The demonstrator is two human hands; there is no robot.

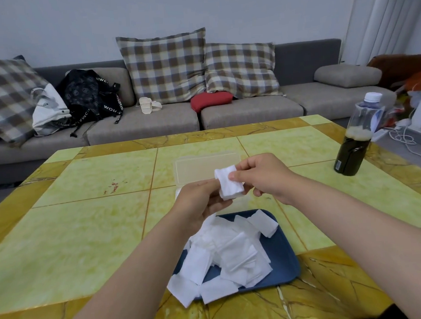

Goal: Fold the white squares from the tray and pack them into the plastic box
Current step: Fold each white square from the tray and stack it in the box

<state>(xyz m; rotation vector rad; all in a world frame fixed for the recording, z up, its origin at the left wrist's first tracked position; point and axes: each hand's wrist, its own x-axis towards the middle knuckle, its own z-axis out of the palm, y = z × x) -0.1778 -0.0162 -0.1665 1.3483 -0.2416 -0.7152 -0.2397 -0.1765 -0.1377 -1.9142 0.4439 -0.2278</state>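
Note:
Both hands hold one white square (228,187) in the air above the table, partly folded. My left hand (198,205) grips its lower edge from the left. My right hand (261,175) pinches its upper right side between thumb and fingers. Just below, a dark blue tray (285,259) carries a loose heap of several white squares (227,253), some hanging over its left rim. Behind the hands stands the clear plastic box (205,168) with its lid raised; my hands hide most of its inside.
A dark bottle (356,142) with a white cap stands at the table's right edge. The yellow-green tiled table (88,219) stretches to the left. Beyond it is a grey sofa (251,110) with checked cushions and bags.

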